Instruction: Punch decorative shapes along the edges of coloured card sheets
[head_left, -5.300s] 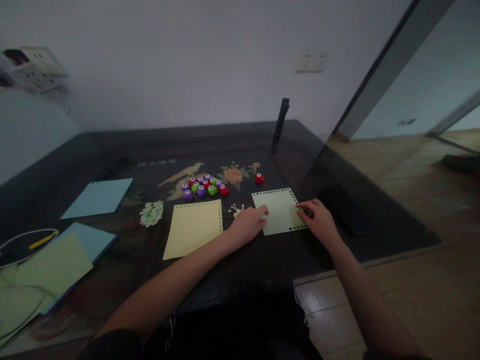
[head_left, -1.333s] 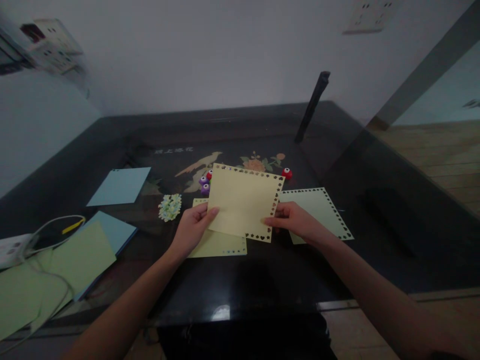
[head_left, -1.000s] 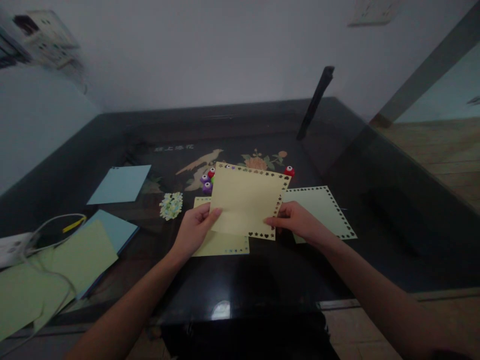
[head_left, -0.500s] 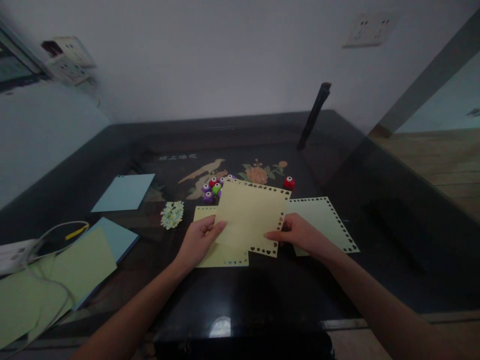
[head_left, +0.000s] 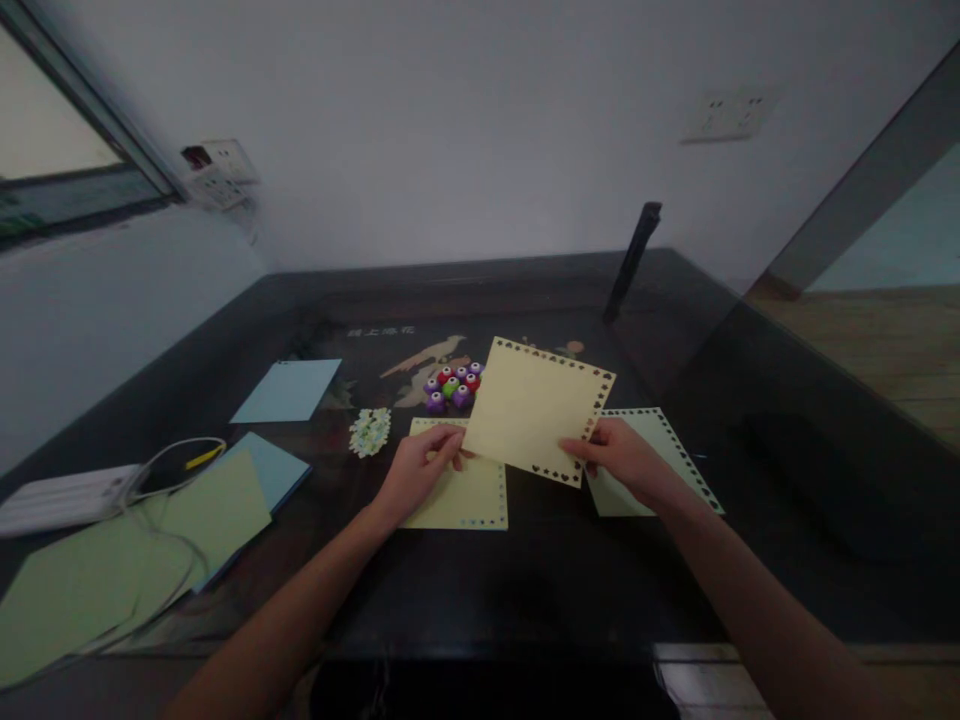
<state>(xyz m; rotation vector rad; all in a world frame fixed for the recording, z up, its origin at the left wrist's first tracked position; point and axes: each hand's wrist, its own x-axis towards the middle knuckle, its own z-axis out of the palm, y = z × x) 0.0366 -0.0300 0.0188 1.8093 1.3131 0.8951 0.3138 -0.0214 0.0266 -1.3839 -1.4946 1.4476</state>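
Note:
A pale yellow paper sheet [head_left: 536, 405], with small shapes punched along its top, right and bottom edges, is held tilted above the table. My right hand [head_left: 619, 458] pinches its lower right edge, thumb on top. My left hand [head_left: 420, 468] is closed at the sheet's lower left corner, fingertips against it. Beneath my left hand lies another yellow sheet [head_left: 457, 500] with a punched border. A pale green punched sheet [head_left: 660, 450] lies partly under my right hand. Behind the held sheet sit several purple, red and green craft punches [head_left: 452, 388].
A pile of small paper cutouts [head_left: 370, 432] lies left of my left hand. Farther left are a blue sheet [head_left: 289, 390], stacked green paper [head_left: 217, 510], a white power strip [head_left: 67, 498] and a looped cable. A black upright stick [head_left: 634, 260] stands at the back right.
The held sheet has moved right and up, uncovering more of the craft punches and the yellow sheet below. My left thumb has slid back to its corner. The camera view has shifted.

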